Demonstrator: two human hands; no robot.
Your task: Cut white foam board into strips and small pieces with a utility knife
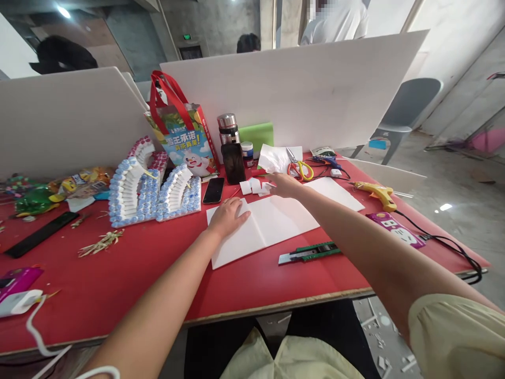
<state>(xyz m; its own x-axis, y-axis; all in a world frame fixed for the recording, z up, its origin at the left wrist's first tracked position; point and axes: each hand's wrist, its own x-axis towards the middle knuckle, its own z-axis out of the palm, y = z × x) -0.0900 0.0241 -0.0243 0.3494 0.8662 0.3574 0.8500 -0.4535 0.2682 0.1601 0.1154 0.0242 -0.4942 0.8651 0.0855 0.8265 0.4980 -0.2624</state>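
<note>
My left hand [229,217] lies flat on the left part of a white foam board or sheet [272,223], thumb spread away from the fingers. Beyond the sheet, my right hand [285,185] reaches over several small white pieces [252,186], its fingers apart and close to the rightmost ones. Whether a fingertip touches a piece I cannot tell. In front of the sheet lies a green utility knife [310,253], partly hidden by my right forearm. Scissors [302,170] with red and yellow handles rest behind my right hand on crumpled white paper [276,157].
Blue-and-white arched models [179,195] and a phone [213,190] sit left of the sheet. A shopping bag [189,139], thermos [228,129] and upright dark phone [233,163] stand behind. On the right are a yellow glue gun [376,196] with a cable and a purple pack [395,229].
</note>
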